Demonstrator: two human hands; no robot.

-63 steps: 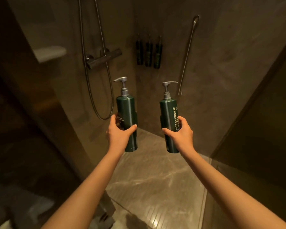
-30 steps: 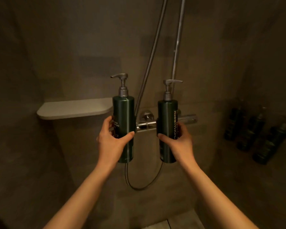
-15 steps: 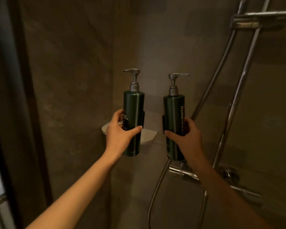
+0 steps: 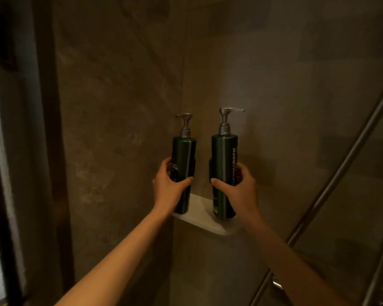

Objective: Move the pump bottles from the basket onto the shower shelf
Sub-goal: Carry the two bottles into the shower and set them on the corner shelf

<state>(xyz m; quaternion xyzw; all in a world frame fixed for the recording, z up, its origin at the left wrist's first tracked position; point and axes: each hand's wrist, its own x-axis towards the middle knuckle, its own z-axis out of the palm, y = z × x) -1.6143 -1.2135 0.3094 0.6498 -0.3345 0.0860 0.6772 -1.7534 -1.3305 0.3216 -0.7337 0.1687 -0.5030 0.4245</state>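
Two dark green pump bottles with grey pump heads stand upright over the small white corner shelf point(image 4: 202, 219). My left hand point(image 4: 167, 191) is wrapped around the left bottle point(image 4: 184, 151), whose base is at the shelf's back left. My right hand point(image 4: 239, 191) grips the right bottle point(image 4: 223, 155), which carries white lettering down its side; its base meets the shelf near the front right edge. I cannot tell whether either base rests fully on the shelf. The basket is out of view.
Brown stone-look walls meet in a corner behind the shelf. A metal shower rail point(image 4: 341, 171) and hose run diagonally on the right. A dark door frame point(image 4: 0, 173) stands at the far left.
Both hands have carried the bottles forward and down to the corner shelf. The view has turned left, so the mixer bar has dropped out of sight.
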